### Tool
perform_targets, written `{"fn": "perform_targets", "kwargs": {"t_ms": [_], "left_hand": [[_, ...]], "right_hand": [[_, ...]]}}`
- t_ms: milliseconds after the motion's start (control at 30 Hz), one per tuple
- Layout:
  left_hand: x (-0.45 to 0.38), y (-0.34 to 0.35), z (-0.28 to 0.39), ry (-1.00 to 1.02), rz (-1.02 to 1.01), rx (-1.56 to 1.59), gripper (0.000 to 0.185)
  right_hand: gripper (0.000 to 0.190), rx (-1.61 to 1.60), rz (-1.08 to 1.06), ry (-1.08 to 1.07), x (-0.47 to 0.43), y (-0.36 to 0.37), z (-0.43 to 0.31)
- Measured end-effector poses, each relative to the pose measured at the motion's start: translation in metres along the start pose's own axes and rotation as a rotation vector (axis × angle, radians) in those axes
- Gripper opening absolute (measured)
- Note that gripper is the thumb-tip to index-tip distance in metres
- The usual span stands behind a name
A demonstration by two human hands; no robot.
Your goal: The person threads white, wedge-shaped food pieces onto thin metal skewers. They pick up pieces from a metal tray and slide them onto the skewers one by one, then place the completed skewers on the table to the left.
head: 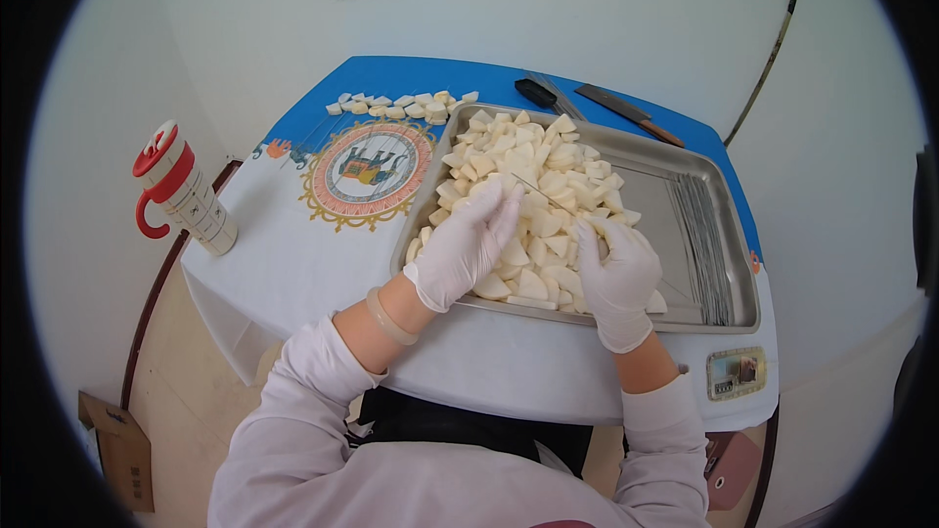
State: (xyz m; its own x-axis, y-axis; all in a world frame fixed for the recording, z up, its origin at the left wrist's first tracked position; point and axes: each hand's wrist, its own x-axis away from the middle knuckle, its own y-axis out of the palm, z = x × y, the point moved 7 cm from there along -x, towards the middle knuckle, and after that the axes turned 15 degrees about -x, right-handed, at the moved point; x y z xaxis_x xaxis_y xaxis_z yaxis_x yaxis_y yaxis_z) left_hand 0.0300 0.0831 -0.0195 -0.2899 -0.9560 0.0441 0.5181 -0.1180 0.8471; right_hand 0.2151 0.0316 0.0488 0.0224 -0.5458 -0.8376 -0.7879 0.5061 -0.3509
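My left hand (469, 242), in a white glove, pinches what looks like a pale vegetable piece, mostly hidden by the fingers. A thin metal skewer (544, 194) slants from those fingertips down to my right hand (620, 275), also gloved, whose thumb and fingers grip its near end. Both hands are above a steel tray (645, 323). A heap of cut white vegetable pieces (543, 235) fills its left and middle. Along the tray's right side lies a bundle of metal skewers (697, 249).
Skewered white pieces (403, 106) lie on the tablecloth (293, 257) at the back left. Behind the tray are a cleaver (616, 103) and a black-ended object (535, 93) beside more skewers. A red-lidded tumbler (187, 191) stands left; a phone-like device (736, 374) lies front right.
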Motion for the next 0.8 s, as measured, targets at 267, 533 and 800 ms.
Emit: {"fn": "perform_targets", "kwargs": {"t_ms": [267, 533, 800], "left_hand": [[-0.0042, -0.0039, 0.0086, 0.050, 0.068, 0.029, 0.033], [-0.0043, -0.0063, 0.0071, 0.068, 0.046, -0.013, 0.036], [0.0004, -0.0005, 0.0111, 0.099, 0.075, -0.152, 0.041]], "right_hand": [[0.011, 0.088, -0.018, -0.046, 0.0003, -0.0008, -0.0018], [0.012, 0.088, -0.036, -0.028, 0.0011, 0.0000, -0.0013], [0.012, 0.127, -0.032, -0.082, 0.0012, 0.0003, -0.0026]]}}
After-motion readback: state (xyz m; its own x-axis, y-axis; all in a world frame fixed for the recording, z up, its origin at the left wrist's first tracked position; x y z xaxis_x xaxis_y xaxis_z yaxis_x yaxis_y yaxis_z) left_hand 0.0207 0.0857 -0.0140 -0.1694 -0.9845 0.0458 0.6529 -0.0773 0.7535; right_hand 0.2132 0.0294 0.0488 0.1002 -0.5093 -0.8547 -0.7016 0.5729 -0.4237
